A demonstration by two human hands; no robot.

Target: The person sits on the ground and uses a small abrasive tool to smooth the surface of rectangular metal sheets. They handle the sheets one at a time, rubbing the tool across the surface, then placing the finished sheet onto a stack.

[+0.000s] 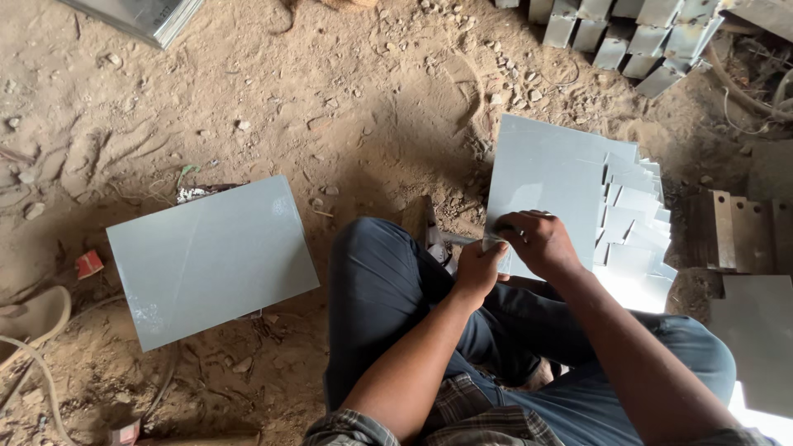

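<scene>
While both hands pinch the top grey sheet point(545, 186), left hand point(479, 268), right hand point(541, 244), loose sheet point(211, 260) well apart.

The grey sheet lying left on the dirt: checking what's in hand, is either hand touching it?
No, both hands meet at the sheet stack.

This is a rough, informal metal workshop set on a bare dirt floor point(330, 99) strewn with pebbles. Flat grey sheet-metal panels point(211, 258) lie on the ground, a fanned stack of cut grey metal sheets point(636, 223) sits nearby, and folded grey metal brackets point(628, 33) are piled together.
</scene>
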